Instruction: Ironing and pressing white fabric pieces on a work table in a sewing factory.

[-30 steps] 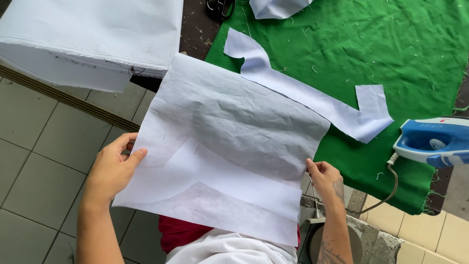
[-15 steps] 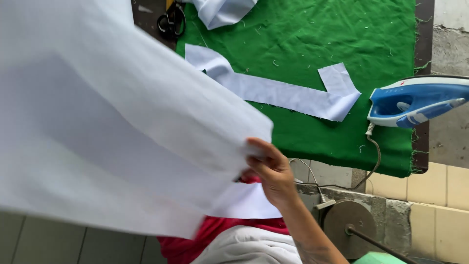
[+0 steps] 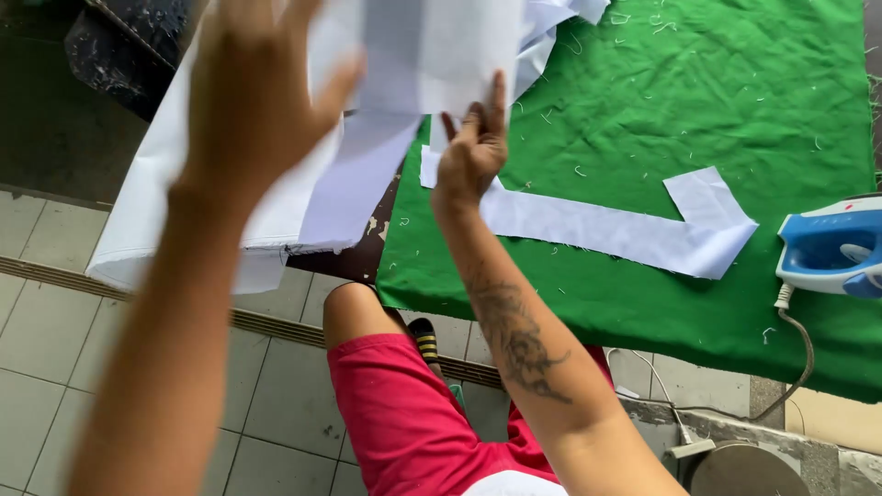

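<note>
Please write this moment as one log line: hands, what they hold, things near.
left hand: raised on white fabric sheet | right hand: holds sheet edge | near: white strip on green cloth, blue iron

No packages, labels, signs or screens show anywhere in this view.

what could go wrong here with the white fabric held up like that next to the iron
1. The large white fabric sheet, lifted in the left hand and right hand, blocks much of the view of the green cloth-covered table, so it might land crooked.
2. Swinging it down could brush the long white fabric strip out of place.
3. The blue and white iron sits near the table edge; a snagged cord could pull it off.
</note>
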